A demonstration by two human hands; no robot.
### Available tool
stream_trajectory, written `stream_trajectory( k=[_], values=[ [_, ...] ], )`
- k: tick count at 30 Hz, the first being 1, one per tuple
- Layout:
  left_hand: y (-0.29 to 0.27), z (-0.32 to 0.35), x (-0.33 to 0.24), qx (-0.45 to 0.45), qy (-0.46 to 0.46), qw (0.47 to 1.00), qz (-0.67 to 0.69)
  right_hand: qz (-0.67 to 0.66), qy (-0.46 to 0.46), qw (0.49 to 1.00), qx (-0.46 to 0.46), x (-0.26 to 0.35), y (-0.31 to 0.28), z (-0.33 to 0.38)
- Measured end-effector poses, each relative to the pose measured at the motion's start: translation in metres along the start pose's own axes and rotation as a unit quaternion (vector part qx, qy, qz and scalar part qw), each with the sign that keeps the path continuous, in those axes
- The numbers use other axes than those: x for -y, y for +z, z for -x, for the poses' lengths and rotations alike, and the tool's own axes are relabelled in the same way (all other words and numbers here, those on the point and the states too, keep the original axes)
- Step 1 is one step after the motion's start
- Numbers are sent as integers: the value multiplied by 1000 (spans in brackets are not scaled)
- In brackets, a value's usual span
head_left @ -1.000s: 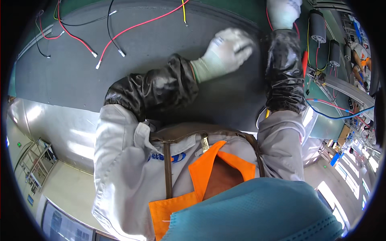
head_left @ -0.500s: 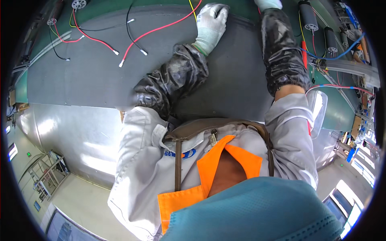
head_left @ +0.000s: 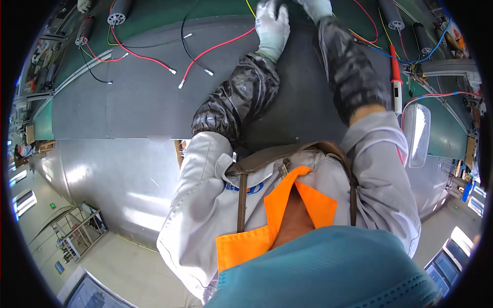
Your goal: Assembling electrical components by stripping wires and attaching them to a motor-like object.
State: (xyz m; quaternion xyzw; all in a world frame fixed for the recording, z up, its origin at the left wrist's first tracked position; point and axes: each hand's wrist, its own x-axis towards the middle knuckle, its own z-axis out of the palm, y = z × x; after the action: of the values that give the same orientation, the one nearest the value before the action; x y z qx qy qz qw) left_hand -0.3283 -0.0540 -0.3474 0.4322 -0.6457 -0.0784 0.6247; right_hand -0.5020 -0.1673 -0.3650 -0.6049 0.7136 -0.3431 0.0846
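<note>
**Two gloved hands at the far edge of the grey mat**

The left hand [head_left: 273, 25], in a white knitted glove, lies flat with the palm down and the fingers loosely together on the dark grey rubber mat [head_left: 138, 102]. It pinches nothing. The right hand [head_left: 314, 7], in the same kind of glove, is just beside it at the top rim of the picture; only part of it shows, so I cannot tell if it is closed or holds something. Both forearms wear shiny black plastic sleeve covers [head_left: 237, 100].

The thin yellow wire [head_left: 250, 8] runs just beside the left hand, between the hand and the green belt. The red wire with a metal tip [head_left: 218, 49] lies on the mat near the left wrist, and a black wire [head_left: 183, 41] lies next to it.

Further right, a red and white pen-shaped tool [head_left: 395, 87] lies near the right forearm. Dark cylindrical motors [head_left: 119, 10] rest on the green conveyor belt [head_left: 164, 13] behind the mat.
</note>
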Motion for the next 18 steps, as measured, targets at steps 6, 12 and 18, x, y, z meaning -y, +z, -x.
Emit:
stream_trajectory(
  k=[6, 12, 18],
  values=[
    [-27, 3, -5, 43, -11, 999, 22, -44, -63, 977, 200, 74, -121, 198],
    [-94, 50, -77, 236, 40, 970, 36, -57, -198, 974, 95, 56, -207, 303],
    [-126, 58, -104, 292, -42, 955, -20, 120, -312, 940, 65, 32, -185, 220]
  ],
)
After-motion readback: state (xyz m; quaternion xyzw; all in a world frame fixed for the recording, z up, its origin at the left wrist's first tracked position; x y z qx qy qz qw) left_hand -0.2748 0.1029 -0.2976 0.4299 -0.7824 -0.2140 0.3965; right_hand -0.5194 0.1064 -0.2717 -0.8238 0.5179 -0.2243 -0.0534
